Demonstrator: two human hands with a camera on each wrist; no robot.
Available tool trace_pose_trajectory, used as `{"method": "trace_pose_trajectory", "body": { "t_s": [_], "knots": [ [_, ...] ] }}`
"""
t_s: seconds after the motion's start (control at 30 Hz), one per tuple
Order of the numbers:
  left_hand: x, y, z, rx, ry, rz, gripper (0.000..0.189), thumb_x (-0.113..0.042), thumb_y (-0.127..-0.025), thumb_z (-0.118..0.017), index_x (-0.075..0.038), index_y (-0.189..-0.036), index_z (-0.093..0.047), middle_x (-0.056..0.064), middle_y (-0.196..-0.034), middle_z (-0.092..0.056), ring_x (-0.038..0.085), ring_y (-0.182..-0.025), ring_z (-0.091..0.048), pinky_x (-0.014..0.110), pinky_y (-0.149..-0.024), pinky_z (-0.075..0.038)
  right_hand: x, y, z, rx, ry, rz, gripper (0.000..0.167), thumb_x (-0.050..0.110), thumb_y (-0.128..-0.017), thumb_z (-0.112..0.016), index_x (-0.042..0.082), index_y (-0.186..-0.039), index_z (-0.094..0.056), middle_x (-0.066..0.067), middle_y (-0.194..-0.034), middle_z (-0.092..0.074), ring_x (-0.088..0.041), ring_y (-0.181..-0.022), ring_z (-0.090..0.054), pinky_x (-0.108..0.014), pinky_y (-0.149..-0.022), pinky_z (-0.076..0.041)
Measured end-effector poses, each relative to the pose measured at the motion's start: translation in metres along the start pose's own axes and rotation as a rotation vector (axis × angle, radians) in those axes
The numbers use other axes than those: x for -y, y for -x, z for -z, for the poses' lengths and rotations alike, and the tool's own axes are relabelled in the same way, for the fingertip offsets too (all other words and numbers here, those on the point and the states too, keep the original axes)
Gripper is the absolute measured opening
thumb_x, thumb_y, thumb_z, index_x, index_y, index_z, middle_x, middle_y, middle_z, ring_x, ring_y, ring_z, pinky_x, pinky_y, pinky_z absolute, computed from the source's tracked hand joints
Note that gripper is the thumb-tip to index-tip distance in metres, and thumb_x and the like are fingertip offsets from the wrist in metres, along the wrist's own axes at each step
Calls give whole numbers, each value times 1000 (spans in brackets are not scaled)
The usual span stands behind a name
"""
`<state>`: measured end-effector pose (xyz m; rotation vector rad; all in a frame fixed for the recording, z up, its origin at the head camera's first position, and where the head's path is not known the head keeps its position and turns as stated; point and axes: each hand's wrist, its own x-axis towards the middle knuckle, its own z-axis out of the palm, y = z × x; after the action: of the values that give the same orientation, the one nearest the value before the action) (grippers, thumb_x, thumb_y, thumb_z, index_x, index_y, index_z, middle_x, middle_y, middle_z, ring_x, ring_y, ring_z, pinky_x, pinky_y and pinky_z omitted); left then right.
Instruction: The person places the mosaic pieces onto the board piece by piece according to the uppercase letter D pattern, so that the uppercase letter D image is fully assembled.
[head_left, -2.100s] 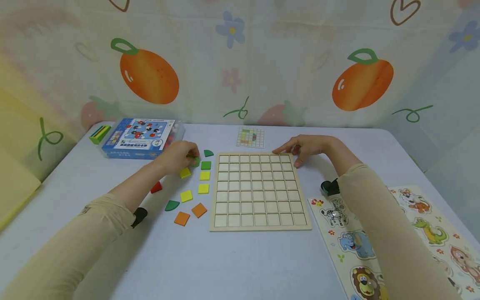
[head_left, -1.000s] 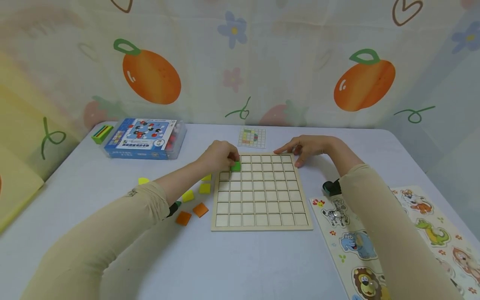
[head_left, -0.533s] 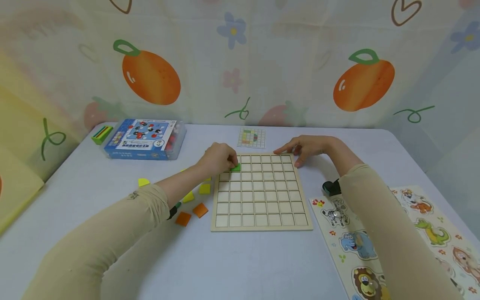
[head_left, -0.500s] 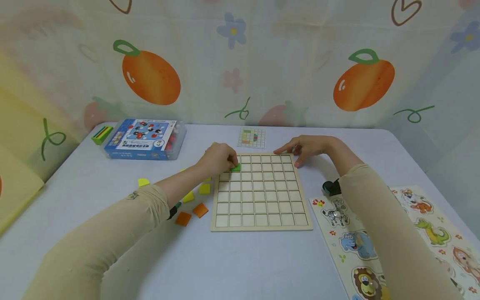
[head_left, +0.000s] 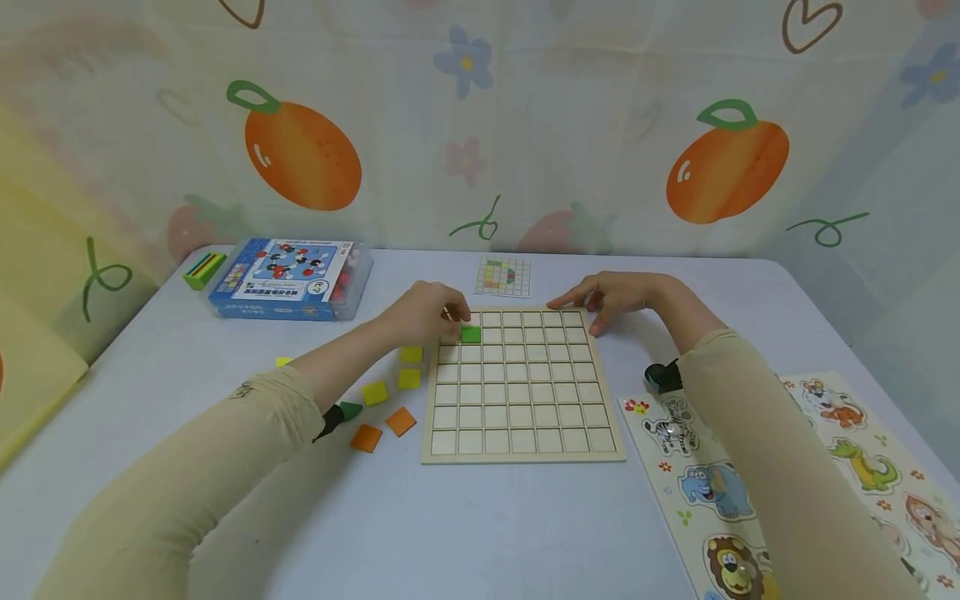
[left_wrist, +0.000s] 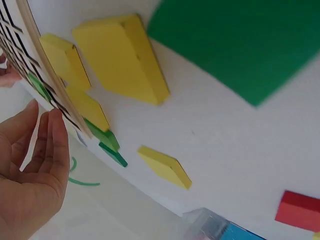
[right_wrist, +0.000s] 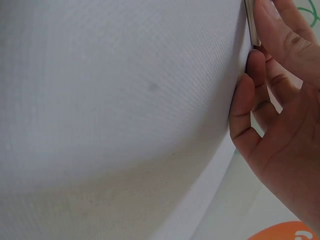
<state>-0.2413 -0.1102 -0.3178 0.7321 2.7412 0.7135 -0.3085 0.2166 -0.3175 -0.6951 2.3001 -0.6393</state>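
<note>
On the wooden grid board (head_left: pixel 519 458) a green square tile (head_left: pixel 471 334) lies flat in a cell of the second row from the back, second column from the left. My left hand (head_left: pixel 426 313) hovers at the board's back left corner, its fingertips just off that tile, fingers loosely bent and holding nothing. In the left wrist view the thumb and fingers stand apart beside the board edge. My right hand (head_left: pixel 618 293) holds the back right corner of the board, index finger along the far edge and thumb against the right side.
Left of the board lie yellow tiles (head_left: pixel 374 392), orange tiles (head_left: pixel 401 421) and a dark green curved piece (head_left: pixel 349 410). A red piece (left_wrist: pixel 300 210) shows in the left wrist view. Behind stand a pattern card (head_left: pixel 503 276) and a blue box (head_left: pixel 281 279); an animal puzzle (head_left: pixel 667 475) lies right.
My left hand carried the green tile from the left of the board onto the grid, then let go and drew back slightly left. The right hand stayed at its corner.
</note>
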Motion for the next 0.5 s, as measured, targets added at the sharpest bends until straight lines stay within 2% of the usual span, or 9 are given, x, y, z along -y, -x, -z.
{"method": "trace_pose_trajectory", "body": {
  "t_s": [0.13, 0.3, 0.4, 0.5],
  "knots": [
    [12, 1, 8, 1, -15, -13, 16, -6, -93, -63, -4, -106, -71, 13, -108, -72, 26, -98, -65, 37, -87, -55, 0, 0, 0, -4, -7, -22, 75, 11, -75, -83, 19, -143, -52, -15, -138, -48, -26, -107, -42, -32, -82, -34],
    [26, 5, 19, -11, -45, -8, 15, -5, -95, -60, -4, -105, -72, 13, -102, -71, 24, -90, -61, 36, -83, -53, -2, -1, 0, -1, -19, -12, 75, 11, -75, -83, 17, -143, -52, -16, -138, -47, -27, -107, -42, -32, -82, -34],
    [33, 9, 26, 5, -53, 10, 18, -3, -95, -58, -4, -107, -71, 14, -100, -68, 25, -90, -56, 35, -82, -49, -4, 0, 0, 2, -15, 23, 74, 17, -75, -84, 19, -142, -53, -17, -135, -48, -26, -104, -42, -31, -82, -34],
    [39, 14, 32, 51, -56, 11, 22, 0, -94, -56, -5, -111, -70, 16, -102, -66, 27, -93, -55, 37, -84, -49, -6, 1, 1, 4, -1, 73, 73, 23, -75, -85, 23, -141, -55, -16, -129, -50, -25, -100, -43, -30, -80, -35]
  ]
}}
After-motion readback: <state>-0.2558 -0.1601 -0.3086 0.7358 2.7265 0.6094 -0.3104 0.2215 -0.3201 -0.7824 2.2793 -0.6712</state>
